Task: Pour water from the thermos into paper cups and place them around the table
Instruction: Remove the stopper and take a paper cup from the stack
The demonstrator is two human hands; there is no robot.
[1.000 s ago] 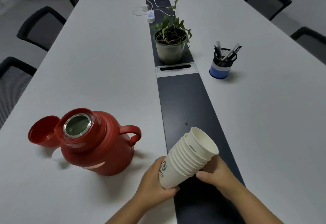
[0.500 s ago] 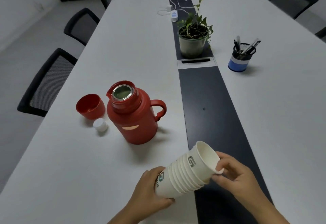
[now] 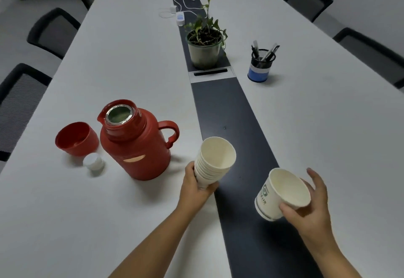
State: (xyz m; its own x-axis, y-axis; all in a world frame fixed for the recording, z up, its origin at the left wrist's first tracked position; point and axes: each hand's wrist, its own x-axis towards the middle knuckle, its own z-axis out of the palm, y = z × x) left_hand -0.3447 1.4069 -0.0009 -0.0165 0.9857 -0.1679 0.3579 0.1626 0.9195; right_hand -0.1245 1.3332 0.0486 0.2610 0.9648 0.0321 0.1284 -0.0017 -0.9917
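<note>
The right hand [image 3: 310, 207] now holds a single paper cup [image 3: 282, 194], thumb under its lower wall and fingers curled behind the rim, mouth tilted up and toward the thermos [image 3: 135, 142]. Half a second ago that cup was still the outermost one of the stack, with the fingers only pinching its rim; it has since come free and been carried well to the right of the thermos, over the far edge of the dark centre strip [image 3: 220, 107]. The left hand [image 3: 196, 185] grips the stack of cups [image 3: 214, 159] round its base, holding it tilted just to the right of the thermos handle, clear of the tabletop. The thermos itself stands upright on the table [image 3: 109, 59], its mouth open; its red lid [image 3: 76, 138] sits just to its left and the small white stopper [image 3: 94, 161] lies in front of that lid. Beyond the thermos, along the strip, stand a potted plant [image 3: 205, 43] and, further right, a pen holder [image 3: 261, 65]. With one cup separated, I'd say the peeling step is done; nothing has been poured yet, and the cup looks ready to be set down near the thermos for filling, once a hand is freed from the stack.
</note>
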